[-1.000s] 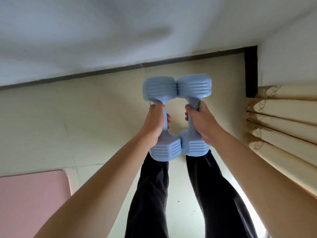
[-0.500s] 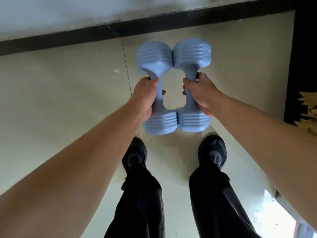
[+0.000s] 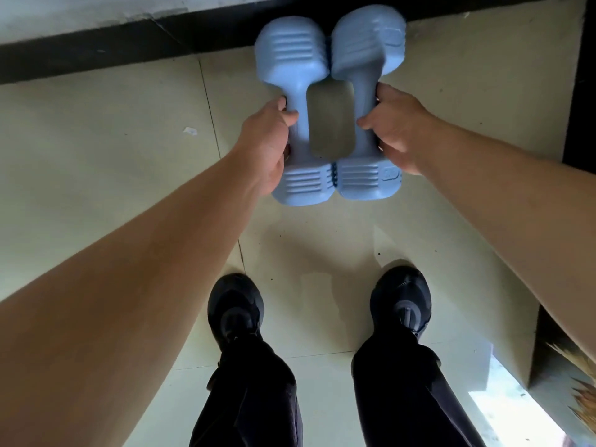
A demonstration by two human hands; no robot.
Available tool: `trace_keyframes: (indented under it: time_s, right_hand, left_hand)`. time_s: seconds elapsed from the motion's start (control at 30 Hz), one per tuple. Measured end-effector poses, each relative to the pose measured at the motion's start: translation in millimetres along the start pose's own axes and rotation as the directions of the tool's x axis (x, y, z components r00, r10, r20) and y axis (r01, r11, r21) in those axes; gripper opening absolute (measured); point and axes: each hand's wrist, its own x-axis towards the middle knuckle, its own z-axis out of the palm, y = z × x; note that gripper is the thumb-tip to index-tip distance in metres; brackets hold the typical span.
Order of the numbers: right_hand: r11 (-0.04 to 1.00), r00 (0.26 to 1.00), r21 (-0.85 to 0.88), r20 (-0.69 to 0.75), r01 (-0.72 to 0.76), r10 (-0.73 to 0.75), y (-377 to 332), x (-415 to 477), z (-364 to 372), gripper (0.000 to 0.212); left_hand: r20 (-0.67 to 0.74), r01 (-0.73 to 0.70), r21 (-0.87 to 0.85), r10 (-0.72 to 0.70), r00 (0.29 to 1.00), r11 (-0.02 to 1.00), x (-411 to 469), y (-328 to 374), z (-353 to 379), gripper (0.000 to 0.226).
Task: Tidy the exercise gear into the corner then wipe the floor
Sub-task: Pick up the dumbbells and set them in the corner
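Two pale blue dumbbells lie side by side with their heads touching, low over the cream tiled floor (image 3: pixel 113 150) near the black skirting. My left hand (image 3: pixel 267 143) is wrapped round the handle of the left dumbbell (image 3: pixel 292 59). My right hand (image 3: pixel 396 127) grips the handle of the right dumbbell (image 3: pixel 367 43) from its outer side. Whether the dumbbells rest on the floor or hang just above it I cannot tell.
Black skirting (image 3: pixel 80 56) runs along the white wall at the top and down the right side (image 3: pixel 580 91), meeting in the corner. My two black shoes (image 3: pixel 235 311) (image 3: pixel 403 301) stand behind the dumbbells. A scrap of white litter (image 3: pixel 190 130) lies on the tiles. Curtain fabric (image 3: pixel 583 398) shows at lower right.
The view has tipped down and closer to the floor. Both hands have carried the dumbbells lower and forward toward the skirting, and the dumbbells look larger.
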Motion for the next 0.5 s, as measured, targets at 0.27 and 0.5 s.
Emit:
trace_keyframes:
  time_s: [0.27,0.5]
  right_hand:
    - [0.898,0.938,-0.374,-0.159,0.233,-0.309,-16.0,-51.0,-6.5,0.049]
    - [0.405,0.611,-0.849,-0.129,0.339,-0.781,-54.7,-165.6,-8.1,0.066]
  left_hand:
    - [-0.029,-0.351,0.613,0.464,0.885,0.708,-54.1,23.4,-13.8,0.048]
    - [0.125,-0.298,0.951,0.781,0.611,0.081,-169.8,47.3,-64.1,0.064]
